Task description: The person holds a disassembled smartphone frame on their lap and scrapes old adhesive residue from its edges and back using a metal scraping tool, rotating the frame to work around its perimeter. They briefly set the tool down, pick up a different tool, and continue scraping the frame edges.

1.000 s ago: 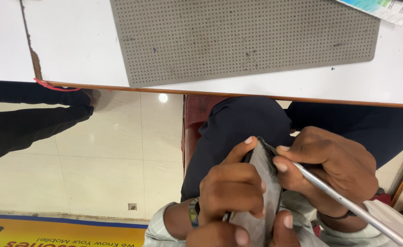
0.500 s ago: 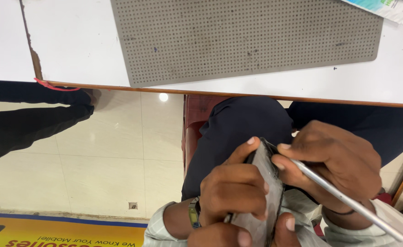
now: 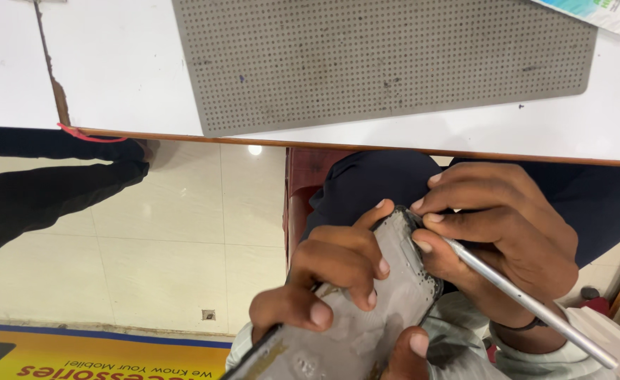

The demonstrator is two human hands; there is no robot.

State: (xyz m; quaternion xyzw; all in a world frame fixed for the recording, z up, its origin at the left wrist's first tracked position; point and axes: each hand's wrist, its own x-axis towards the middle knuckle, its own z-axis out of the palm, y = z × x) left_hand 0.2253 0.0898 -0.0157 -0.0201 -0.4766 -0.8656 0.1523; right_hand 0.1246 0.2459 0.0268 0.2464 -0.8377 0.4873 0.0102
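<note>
My left hand grips a grey, opened phone body from the left, fingers curled over its face and thumb underneath. My right hand holds a thin silver tool like a pen. Its fingertips pinch at the phone's top right corner, and the tool's tip is hidden behind the fingers. Both hands work low over my lap in dark trousers, below the table edge.
A white table runs across the top, with a grey perforated mat on it and a printed packet at its far right corner. A person's dark-clad leg reaches in from the left over the tiled floor. A yellow floor banner lies bottom left.
My right hand has crept slightly up along the phone's top corner, fingers closing tighter there. The left hand's grip on the phone body is unchanged.
</note>
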